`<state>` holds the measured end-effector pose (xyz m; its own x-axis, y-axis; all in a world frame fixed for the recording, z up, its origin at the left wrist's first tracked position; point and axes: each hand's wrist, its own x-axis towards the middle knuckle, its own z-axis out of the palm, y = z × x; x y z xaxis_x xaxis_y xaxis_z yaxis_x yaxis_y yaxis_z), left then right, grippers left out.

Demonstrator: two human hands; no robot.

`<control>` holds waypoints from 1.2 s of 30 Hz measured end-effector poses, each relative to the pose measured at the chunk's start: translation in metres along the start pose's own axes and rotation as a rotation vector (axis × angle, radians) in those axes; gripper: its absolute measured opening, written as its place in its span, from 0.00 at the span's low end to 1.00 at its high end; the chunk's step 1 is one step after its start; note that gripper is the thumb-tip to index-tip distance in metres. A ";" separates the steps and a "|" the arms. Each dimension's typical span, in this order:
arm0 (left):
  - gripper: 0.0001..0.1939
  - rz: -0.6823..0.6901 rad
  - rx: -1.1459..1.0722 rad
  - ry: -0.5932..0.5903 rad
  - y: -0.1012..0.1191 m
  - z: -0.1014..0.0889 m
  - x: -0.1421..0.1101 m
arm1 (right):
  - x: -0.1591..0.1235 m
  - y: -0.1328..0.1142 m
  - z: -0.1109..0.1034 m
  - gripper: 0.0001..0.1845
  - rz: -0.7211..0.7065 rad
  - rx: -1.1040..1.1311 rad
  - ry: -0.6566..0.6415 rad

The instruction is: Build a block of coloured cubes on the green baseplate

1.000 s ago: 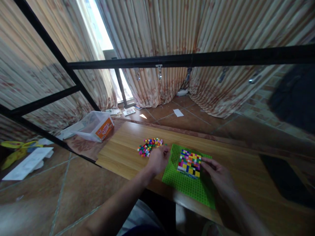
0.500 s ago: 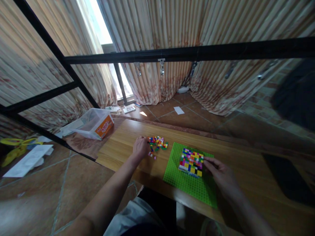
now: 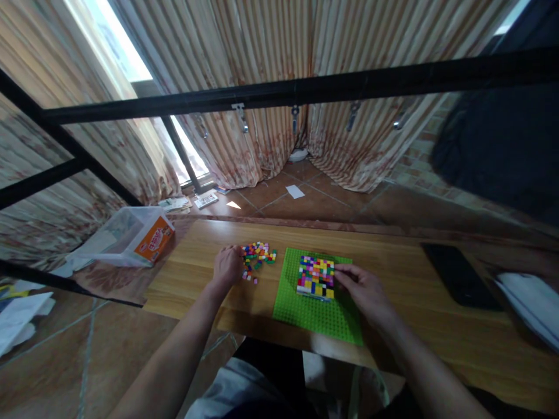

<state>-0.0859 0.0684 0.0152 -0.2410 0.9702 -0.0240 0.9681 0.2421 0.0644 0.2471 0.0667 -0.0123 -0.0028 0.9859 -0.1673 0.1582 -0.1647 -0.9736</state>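
A block of small multicoloured toy bricks (image 3: 315,277) stands on a green studded baseplate (image 3: 305,320). At its right side is my right hand (image 3: 363,289), thumb and fingers drawn together against the block's edge. A loose pile of small toy bricks (image 3: 259,255) lies on the wooden table, left of the baseplate. My left hand (image 3: 227,265) rests at the left edge of this pile with its fingers curled down. The back of the hand hides the fingertips, so whatever they hold cannot be made out.
The wooden table (image 3: 192,278) also bears a black flat object (image 3: 460,276) on the right. A clear plastic box (image 3: 131,238) with an orange label stands beyond the left end. A black metal bar (image 3: 271,96) crosses ahead, before striped curtains (image 3: 271,35).
My left hand has gone from beside the baseplate leftward to the pile's left edge. My right hand has stayed at the block. The view has turned to the right.
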 end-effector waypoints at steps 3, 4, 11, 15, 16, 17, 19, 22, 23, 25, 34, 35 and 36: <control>0.14 0.017 0.038 -0.013 0.003 -0.004 -0.001 | 0.000 0.000 -0.001 0.19 -0.012 -0.017 -0.012; 0.14 0.019 0.051 -0.014 0.004 -0.004 -0.002 | -0.001 0.000 -0.002 0.19 -0.014 -0.029 -0.012; 0.14 0.022 0.078 0.023 0.006 -0.004 -0.008 | -0.002 -0.009 -0.001 0.19 0.005 -0.058 -0.004; 0.14 0.028 0.034 0.023 0.006 -0.005 -0.009 | -0.002 -0.007 0.000 0.19 0.012 -0.057 -0.006; 0.14 0.030 0.026 0.019 0.006 -0.006 -0.009 | -0.001 -0.006 0.000 0.19 0.014 -0.054 -0.006; 0.15 0.030 0.021 0.015 0.006 -0.006 -0.009 | -0.001 -0.006 0.000 0.19 0.015 -0.051 -0.004; 0.15 0.033 0.020 0.010 0.007 -0.007 -0.008 | -0.001 -0.005 -0.001 0.19 0.012 -0.050 -0.004; 0.14 0.036 0.025 0.010 0.007 -0.007 -0.007 | -0.001 -0.006 -0.001 0.19 0.003 -0.058 -0.010; 0.13 0.040 0.023 0.014 0.007 -0.007 -0.007 | -0.001 -0.006 -0.002 0.18 0.002 -0.059 -0.008; 0.13 0.043 0.014 0.020 0.007 -0.008 -0.007 | -0.002 -0.007 -0.002 0.18 0.003 -0.060 0.000; 0.10 0.144 -0.604 -0.003 0.040 -0.027 -0.025 | -0.001 -0.010 -0.002 0.16 -0.088 -0.067 0.097; 0.09 0.192 -0.731 -0.015 0.048 -0.026 -0.029 | -0.002 -0.012 -0.002 0.15 -0.130 -0.081 0.119; 0.08 0.211 -0.852 -0.037 0.055 -0.025 -0.033 | -0.004 -0.016 -0.002 0.14 -0.185 -0.094 0.138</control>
<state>-0.0261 0.0498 0.0446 -0.0457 0.9981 0.0413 0.6084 -0.0050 0.7936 0.2466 0.0650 0.0042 0.0935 0.9947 0.0416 0.2585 0.0161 -0.9659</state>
